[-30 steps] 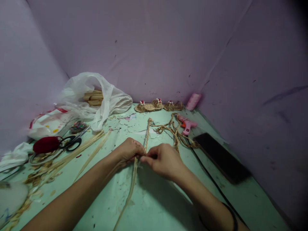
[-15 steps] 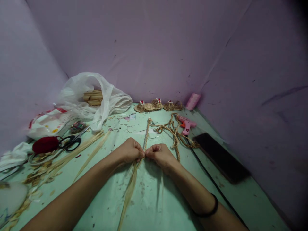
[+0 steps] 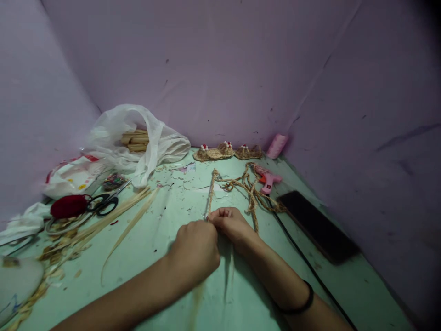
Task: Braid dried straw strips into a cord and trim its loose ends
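A thin tan braid [image 3: 211, 191] runs down the middle of the green table to my hands. My right hand [image 3: 230, 226] pinches the braid's lower end between thumb and fingertips, with a pale strand hanging below it. Just left of it and nearer me, my left hand [image 3: 198, 248] is closed with its back to the camera. Its fingertips are hidden, and a blurred pale fibre strand [image 3: 197, 301] trails beneath it. More braided cord [image 3: 253, 197] lies in loops to the right, beside a pink glue gun [image 3: 268, 178].
Scissors [image 3: 103, 203], red yarn [image 3: 69, 207] and loose fibre strips [image 3: 113, 212] lie at the left, before a white plastic bag [image 3: 155, 142]. Woven pieces [image 3: 220, 152] and a pink spool [image 3: 277, 145] stand by the wall. A black phone-like slab [image 3: 319, 227] lies at the right.
My left hand has turned over and moved down and slightly right, now covering the upper part of the loose strands. My right hand keeps its pinch in nearly the same place.
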Demonstrator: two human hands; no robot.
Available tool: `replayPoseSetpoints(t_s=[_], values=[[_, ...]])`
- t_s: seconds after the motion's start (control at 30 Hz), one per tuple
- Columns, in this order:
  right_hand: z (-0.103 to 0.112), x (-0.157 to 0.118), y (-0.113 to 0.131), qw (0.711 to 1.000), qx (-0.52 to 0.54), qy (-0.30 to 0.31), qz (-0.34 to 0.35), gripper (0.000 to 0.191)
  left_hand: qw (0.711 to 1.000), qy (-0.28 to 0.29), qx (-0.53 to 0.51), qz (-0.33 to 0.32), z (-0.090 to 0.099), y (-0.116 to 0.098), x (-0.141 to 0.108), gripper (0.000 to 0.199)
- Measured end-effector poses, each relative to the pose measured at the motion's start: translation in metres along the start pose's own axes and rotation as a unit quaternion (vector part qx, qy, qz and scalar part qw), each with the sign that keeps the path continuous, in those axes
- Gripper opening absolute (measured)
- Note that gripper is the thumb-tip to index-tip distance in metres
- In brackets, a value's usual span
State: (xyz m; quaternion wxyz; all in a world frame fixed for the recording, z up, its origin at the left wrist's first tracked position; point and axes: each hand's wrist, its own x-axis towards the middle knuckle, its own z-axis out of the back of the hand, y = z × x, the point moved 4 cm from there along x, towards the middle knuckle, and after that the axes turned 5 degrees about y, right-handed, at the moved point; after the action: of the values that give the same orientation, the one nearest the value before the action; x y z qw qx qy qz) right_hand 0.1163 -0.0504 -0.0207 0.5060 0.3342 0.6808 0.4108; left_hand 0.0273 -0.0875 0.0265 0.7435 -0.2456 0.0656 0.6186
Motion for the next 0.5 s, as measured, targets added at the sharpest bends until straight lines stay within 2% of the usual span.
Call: replayPoseSetpoints(t_s=[0.07,0.1,0.13,0.27,0.3,0.4,0.47,0.5], values=[[0.0,0.001,0.0,1.0,0.002,0.018,0.001,0.005,0.999,-0.013,-0.035,-0.014,0.014,0.012,0.007,0.026],[0.0,0.001,0.0,1.0,0.003,0.029,-0.001,0.005,0.997,-0.037,-0.062,-0.003,0.021,0.021,0.011,0.027],[0.0,0.001,0.0,0.999,0.004,0.041,-0.002,0.006,0.993,-0.033,-0.112,0.007,0.025,0.028,0.016,0.026],[0.0,-0.001,0.003,0.998,0.015,0.059,-0.006,0.006,0.942,0.111,-0.315,0.035,0.009,0.04,0.032,0.023],[0.0,-0.001,0.003,0.998,0.003,0.059,-0.007,0.006,0.933,0.124,-0.336,0.037,0.004,0.041,0.034,0.02],[-0.001,-0.002,0.003,0.997,-0.063,0.051,-0.011,0.003,0.941,0.123,-0.314,0.017,0.006,0.044,0.035,0.013],[0.0,-0.001,0.001,0.995,-0.089,0.037,-0.015,0.005,0.96,0.12,-0.253,-0.001,0.019,0.055,0.033,0.014],[0.0,-0.001,-0.001,0.995,-0.093,0.031,-0.016,0.006,0.971,0.099,-0.216,-0.001,0.031,0.064,0.032,0.016]])
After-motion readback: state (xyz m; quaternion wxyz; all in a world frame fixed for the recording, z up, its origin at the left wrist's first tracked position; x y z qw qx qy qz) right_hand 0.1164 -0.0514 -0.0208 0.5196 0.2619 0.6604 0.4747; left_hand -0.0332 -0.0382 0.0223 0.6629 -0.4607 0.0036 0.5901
